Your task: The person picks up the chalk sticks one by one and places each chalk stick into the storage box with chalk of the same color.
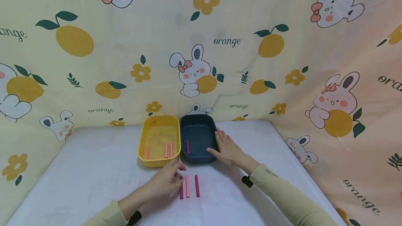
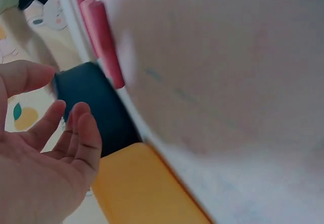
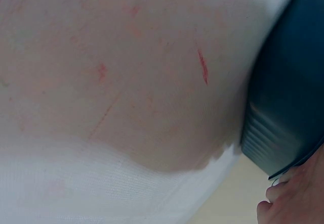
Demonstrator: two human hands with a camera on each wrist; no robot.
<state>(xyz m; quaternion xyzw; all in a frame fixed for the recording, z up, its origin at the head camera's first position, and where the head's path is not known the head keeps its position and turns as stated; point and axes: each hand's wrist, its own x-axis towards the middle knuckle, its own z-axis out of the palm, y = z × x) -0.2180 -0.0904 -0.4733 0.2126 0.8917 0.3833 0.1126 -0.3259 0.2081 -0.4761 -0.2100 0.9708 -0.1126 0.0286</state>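
Observation:
On the table just in front of two containers lie three crayon-like sticks: a dark pink stick [image 1: 181,193], a light pink stick [image 1: 187,186] and another dark pink stick [image 1: 197,186]. My left hand [image 1: 171,179] is over the leftmost one, partly covering it; its fingers are loosely bent with nothing between them. My right hand [image 1: 230,149] rests on the right side of the dark blue container [image 1: 198,158], fingers straight along the wall and thumb at the rim. Inside that container is one dark pink stick [image 1: 187,147]. The yellow container [image 1: 157,163] holds three light pink sticks [image 1: 166,150].
Both containers stand side by side at the back of the white-covered table [image 1: 94,170]. Behind them hangs a patterned cloth [image 1: 176,20] with rabbits and oranges. Small red marks [image 3: 203,66] show on the table cover in the right wrist view.

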